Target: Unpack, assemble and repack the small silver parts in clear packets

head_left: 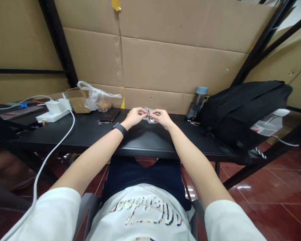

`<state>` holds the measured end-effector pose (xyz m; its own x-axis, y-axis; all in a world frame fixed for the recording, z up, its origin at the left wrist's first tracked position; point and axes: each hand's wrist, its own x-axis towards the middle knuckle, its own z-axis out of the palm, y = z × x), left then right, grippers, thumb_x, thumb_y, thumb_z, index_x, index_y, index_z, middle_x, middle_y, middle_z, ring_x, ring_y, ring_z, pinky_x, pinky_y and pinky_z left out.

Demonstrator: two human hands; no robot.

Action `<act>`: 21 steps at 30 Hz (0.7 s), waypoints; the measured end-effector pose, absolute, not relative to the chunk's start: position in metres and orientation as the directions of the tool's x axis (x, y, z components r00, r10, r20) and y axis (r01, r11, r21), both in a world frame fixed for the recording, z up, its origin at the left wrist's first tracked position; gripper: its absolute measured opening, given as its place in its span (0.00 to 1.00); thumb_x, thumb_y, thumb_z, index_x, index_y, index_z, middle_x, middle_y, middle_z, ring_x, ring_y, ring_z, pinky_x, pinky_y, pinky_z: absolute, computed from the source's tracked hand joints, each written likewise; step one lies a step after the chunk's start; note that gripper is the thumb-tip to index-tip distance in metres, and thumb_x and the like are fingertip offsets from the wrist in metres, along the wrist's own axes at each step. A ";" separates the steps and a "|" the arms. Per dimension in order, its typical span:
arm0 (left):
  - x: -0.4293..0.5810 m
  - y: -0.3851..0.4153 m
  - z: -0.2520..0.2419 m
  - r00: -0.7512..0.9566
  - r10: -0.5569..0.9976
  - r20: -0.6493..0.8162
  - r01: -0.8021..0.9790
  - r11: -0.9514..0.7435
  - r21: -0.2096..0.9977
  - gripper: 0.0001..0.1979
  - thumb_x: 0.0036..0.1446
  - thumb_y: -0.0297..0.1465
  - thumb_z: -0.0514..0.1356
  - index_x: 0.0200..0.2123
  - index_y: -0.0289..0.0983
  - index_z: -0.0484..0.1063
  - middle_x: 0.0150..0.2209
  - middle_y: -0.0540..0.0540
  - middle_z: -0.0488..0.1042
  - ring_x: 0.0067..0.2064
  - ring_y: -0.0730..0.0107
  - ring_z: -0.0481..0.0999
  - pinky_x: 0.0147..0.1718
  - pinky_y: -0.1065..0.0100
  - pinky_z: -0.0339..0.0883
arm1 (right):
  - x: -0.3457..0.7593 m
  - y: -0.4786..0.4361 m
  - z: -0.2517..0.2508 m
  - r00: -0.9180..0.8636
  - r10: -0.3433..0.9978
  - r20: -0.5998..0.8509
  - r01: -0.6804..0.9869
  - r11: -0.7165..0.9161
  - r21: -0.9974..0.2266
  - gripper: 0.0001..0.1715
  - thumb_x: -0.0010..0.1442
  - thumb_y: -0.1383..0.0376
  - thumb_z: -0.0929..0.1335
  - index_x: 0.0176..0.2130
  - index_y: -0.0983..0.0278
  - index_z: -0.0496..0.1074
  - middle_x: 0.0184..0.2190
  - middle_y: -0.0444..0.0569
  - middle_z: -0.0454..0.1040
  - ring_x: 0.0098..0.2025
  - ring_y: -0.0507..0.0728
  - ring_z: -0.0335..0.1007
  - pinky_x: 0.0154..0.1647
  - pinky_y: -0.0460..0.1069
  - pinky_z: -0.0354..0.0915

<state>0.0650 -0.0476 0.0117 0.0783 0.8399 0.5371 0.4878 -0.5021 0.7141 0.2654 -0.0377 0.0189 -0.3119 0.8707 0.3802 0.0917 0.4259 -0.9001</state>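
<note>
**Small clear packet pinched between both hands, above the bench's middle**

Nearest: white T-shirt [140, 214] with printed lettering, dark shorts, both bare forearms reaching forward and converging over the black bench [145, 140].

Left hand [134, 116], a dark watch [119, 128] on its wrist, closed at the fingertips on the left end of a small clear packet [149, 116]. Right hand [163, 117] closed likewise on the right end. Fingers [142, 113] of both hands pressed together in a pinch on the crinkled plastic, none spread. Packet held just above the bench surface, near the middle of its depth, straight ahead of the body. Long axis roughly left to right, spanning the narrow gap between the two pinches. Both hands equally near, each already in contact, so neither arm favoured. Contents of the packet too small to tell.

Just left of the hands: a dark phone [109, 116] flat on the bench, apart from the packet. Farther left: white charger block [55, 106] on a power strip, its white cable [52, 152] trailing off the front edge toward the lap.

At the back: a thin plastic bag [96, 97] beside an open carton, a blue-capped bottle [197, 103], and a black backpack [240, 110] on the right, against the cardboard wall [178, 60].
</note>
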 end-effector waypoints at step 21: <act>0.060 -0.050 0.018 0.002 0.840 0.543 0.676 -0.401 0.618 0.11 0.58 0.40 0.60 0.40 0.42 0.76 0.38 0.48 0.81 0.43 0.61 0.78 0.46 0.62 0.64 | 0.278 -0.048 0.033 -0.406 0.891 0.204 -0.063 0.196 -0.979 0.19 0.59 0.59 0.75 0.48 0.61 0.74 0.44 0.52 0.78 0.33 0.53 0.79 0.37 0.49 0.78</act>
